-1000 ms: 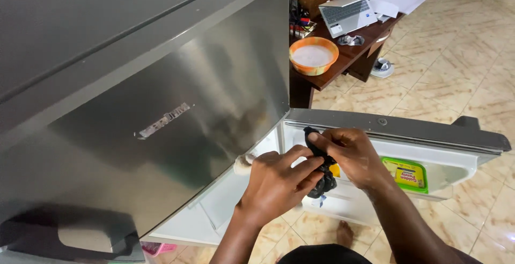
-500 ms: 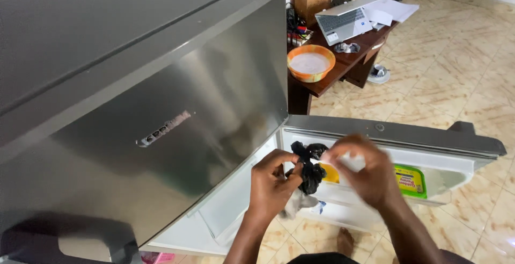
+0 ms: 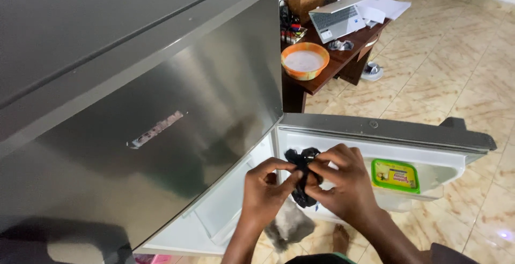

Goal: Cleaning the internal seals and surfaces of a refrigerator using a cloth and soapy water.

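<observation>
Low in the middle of the frame, your left hand (image 3: 266, 193) and right hand (image 3: 343, 186) meet on a small black plastic bag (image 3: 302, 174). Both hands are closed on it: the left pinches its twisted neck from the left with thumb and fingers, the right curls over it from the right, fingertips pressed into the crumpled black film. A pale, cloudy bundle (image 3: 288, 222) hangs just under the left hand; whether it belongs to the bag you cannot tell. A bare foot (image 3: 340, 237) shows on the tiled floor (image 3: 456, 76) below your wrists.

Just behind your hands stands the open lower door (image 3: 386, 131) of the fridge, its grey top edge running across the right half of the frame and its white inner shelf facing you. In that shelf, right of your right hand, sits a flat rectangular tub (image 3: 395, 175) with a green rim and yellow label.

The brushed steel upper door (image 3: 161, 92) fills the left half, with a narrow pale sticker strip (image 3: 155, 129) set at a slant near its middle.

Farther off, at upper centre, a dark wooden table (image 3: 343, 60) carries a round orange bowl (image 3: 304, 60) with white contents, an open silver laptop (image 3: 339, 19) and white papers (image 3: 387, 5).
</observation>
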